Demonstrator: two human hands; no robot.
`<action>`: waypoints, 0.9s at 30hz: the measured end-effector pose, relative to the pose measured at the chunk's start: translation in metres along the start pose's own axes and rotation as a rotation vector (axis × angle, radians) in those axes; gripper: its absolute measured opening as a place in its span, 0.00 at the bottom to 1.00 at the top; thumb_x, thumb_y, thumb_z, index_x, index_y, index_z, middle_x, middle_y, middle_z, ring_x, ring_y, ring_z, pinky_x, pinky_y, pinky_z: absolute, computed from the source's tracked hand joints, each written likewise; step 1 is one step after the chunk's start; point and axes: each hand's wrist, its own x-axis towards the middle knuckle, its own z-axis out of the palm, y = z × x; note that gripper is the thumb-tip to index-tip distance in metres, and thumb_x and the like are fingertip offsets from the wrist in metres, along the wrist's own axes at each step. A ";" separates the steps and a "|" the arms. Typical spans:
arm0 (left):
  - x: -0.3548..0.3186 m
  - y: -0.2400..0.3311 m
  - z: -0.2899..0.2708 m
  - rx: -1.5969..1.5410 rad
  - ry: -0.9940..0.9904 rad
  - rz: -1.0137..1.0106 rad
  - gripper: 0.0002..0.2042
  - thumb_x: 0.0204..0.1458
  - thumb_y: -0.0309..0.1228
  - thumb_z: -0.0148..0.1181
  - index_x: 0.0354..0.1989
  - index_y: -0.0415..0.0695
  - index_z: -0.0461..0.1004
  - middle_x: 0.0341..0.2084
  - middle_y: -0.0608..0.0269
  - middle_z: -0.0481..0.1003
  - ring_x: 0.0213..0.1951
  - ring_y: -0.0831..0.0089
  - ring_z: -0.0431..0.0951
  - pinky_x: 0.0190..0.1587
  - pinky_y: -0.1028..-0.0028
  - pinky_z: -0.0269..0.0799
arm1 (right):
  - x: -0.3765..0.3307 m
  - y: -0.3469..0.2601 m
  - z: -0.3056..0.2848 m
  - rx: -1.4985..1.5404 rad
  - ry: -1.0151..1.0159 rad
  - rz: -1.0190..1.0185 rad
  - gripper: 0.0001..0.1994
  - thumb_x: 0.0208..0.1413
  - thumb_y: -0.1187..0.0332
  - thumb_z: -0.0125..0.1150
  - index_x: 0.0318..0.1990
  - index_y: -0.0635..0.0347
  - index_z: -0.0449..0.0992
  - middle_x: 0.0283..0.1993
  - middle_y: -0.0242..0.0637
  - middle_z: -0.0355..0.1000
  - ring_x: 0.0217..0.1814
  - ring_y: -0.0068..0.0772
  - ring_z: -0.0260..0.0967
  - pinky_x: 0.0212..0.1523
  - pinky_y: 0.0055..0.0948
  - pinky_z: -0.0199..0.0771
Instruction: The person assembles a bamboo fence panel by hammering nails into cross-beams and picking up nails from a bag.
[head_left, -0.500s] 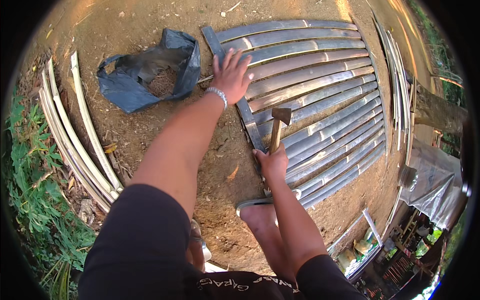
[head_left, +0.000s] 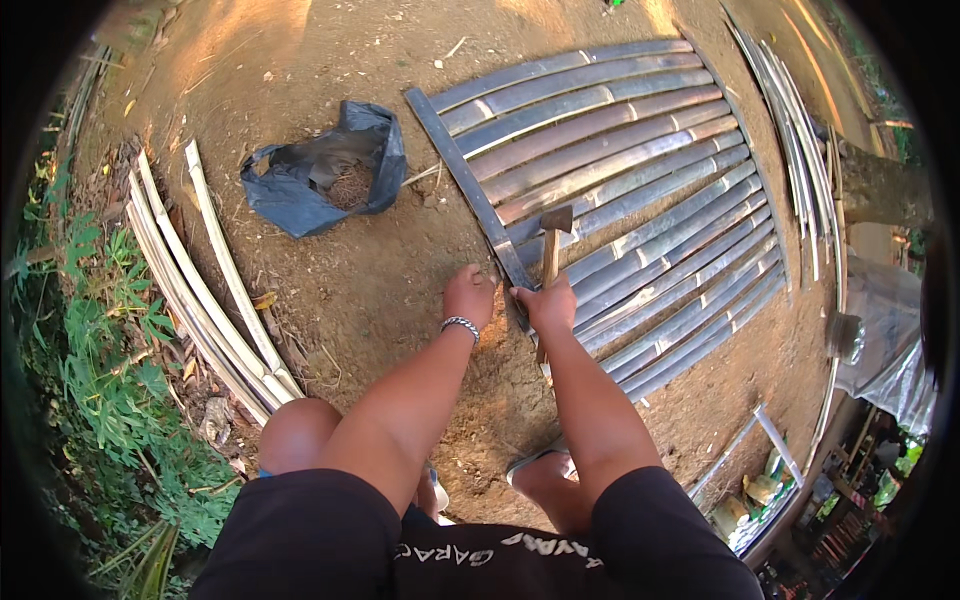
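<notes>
My right hand [head_left: 550, 305] grips a hammer [head_left: 551, 250] by its wooden handle, the dark metal head pointing up and away from me. It rests over the near part of a dark flat crosspiece [head_left: 462, 170] along the left edge of a panel of split bamboo slats [head_left: 610, 135]. Just left of that crosspiece, above the soil, is my left hand [head_left: 470, 297] with a chain bracelet on the wrist. Its fingers are curled closed; anything inside them is hidden. Farther left a black plastic bag [head_left: 290, 195] stands open with thin brown pieces in it.
Long pale split bamboo strips [head_left: 200, 290] lie at the left beside green plants [head_left: 110, 370]. More strips [head_left: 790, 150] lie beyond the panel's right edge. A grey plastic sheet [head_left: 890, 330] hangs at the far right. My sandalled foot [head_left: 550, 480] is near the panel's lower corner.
My left hand has lifted off the crosspiece's far part and come back toward me, its spread fingers now curled. My right hand still holds the hammer in about the same place. The view has shifted slightly.
</notes>
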 end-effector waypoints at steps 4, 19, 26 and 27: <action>-0.002 0.003 0.028 -0.125 0.131 -0.059 0.27 0.54 0.37 0.74 0.57 0.32 0.75 0.37 0.53 0.84 0.38 0.66 0.84 0.45 0.68 0.78 | 0.006 0.009 0.003 0.030 0.016 -0.076 0.37 0.38 0.54 0.86 0.51 0.67 0.74 0.44 0.57 0.81 0.49 0.59 0.80 0.51 0.47 0.80; 0.008 -0.009 0.039 -0.021 0.212 -0.073 0.26 0.52 0.38 0.77 0.54 0.36 0.76 0.31 0.59 0.81 0.31 0.71 0.80 0.37 0.68 0.77 | 0.016 0.030 -0.003 0.601 -0.270 -0.037 0.23 0.54 0.69 0.76 0.50 0.69 0.70 0.27 0.38 0.76 0.20 0.27 0.74 0.22 0.30 0.77; 0.002 0.018 0.029 -0.022 0.083 -0.157 0.28 0.52 0.40 0.78 0.56 0.36 0.75 0.33 0.58 0.82 0.32 0.70 0.80 0.38 0.67 0.77 | 0.036 0.084 -0.081 0.492 -0.439 -0.072 0.22 0.61 0.64 0.72 0.54 0.67 0.69 0.27 0.33 0.73 0.20 0.23 0.72 0.22 0.26 0.77; 0.005 0.016 0.026 -0.024 0.082 -0.160 0.28 0.52 0.41 0.78 0.56 0.36 0.75 0.34 0.58 0.82 0.32 0.70 0.80 0.38 0.67 0.77 | 0.032 0.089 -0.105 0.454 -0.412 -0.062 0.23 0.60 0.63 0.73 0.54 0.67 0.70 0.27 0.34 0.74 0.20 0.23 0.72 0.22 0.25 0.78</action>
